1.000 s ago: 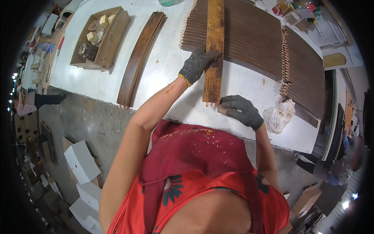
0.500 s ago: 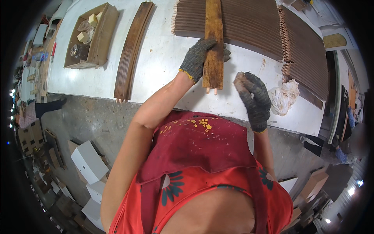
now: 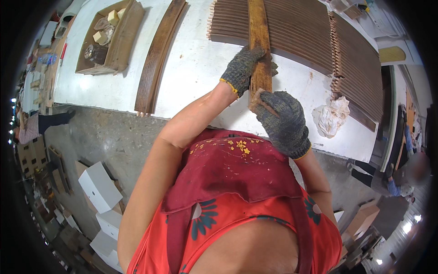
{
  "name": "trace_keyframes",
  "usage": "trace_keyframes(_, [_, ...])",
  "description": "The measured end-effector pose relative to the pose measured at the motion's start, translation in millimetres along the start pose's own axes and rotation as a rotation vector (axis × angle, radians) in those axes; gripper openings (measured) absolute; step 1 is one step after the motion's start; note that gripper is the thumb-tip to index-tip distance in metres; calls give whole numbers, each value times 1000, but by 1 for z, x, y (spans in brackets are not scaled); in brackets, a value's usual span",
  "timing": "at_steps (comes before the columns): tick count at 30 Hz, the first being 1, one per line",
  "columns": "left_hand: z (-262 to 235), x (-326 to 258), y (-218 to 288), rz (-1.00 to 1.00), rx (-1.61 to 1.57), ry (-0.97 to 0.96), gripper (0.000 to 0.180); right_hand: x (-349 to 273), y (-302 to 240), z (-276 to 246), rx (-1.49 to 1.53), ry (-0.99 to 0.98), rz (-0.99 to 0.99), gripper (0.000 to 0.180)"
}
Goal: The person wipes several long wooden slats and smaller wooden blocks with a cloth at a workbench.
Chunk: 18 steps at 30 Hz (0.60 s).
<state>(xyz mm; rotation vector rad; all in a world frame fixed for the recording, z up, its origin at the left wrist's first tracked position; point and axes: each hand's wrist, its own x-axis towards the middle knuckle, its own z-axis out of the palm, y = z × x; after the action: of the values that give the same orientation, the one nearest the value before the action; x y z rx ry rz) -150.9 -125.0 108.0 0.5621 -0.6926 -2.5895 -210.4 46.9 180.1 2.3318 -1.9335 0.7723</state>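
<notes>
My left hand (image 3: 246, 68), in a dark grey knit glove with a yellow cuff, is wrapped round a brown-stained wooden slat (image 3: 259, 27). The slat points away from me, its near end over the white table (image 3: 200, 68). In the same kind of glove, my right hand (image 3: 285, 121) is closed on a small tan pad (image 3: 258, 97). The pad lies against the slat's near end; whether it is a sponge or sandpaper I cannot make out. That hand covers the slat's end pegs. A crumpled white cloth (image 3: 332, 116) lies to its right.
Rows of dark brown slats (image 3: 296, 32) with pegged ends cover the far middle and right. A few loose slats (image 3: 159, 59) lie at the left. Beyond them stands a cardboard box (image 3: 130, 41) with yellowish blocks and a jar. Another person (image 3: 388, 178) is at the right.
My right hand has moved left with the tan pad, from beside the slat onto its near end. My left hand keeps its hold on the slat.
</notes>
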Motion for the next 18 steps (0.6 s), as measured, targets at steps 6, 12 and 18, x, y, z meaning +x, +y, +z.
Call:
trace_keyframes(6, [11,-5,3,-44,36,111,35,-31,18,-19,-96,-7,89,19])
trace_keyframes(12, [23,-12,24,-11,-326,40,32,-67,23,-15,226,389,461,25])
trace_keyframes(18, [2,-7,25,-26,-151,95,38,-26,-2,4,551,667,440,28])
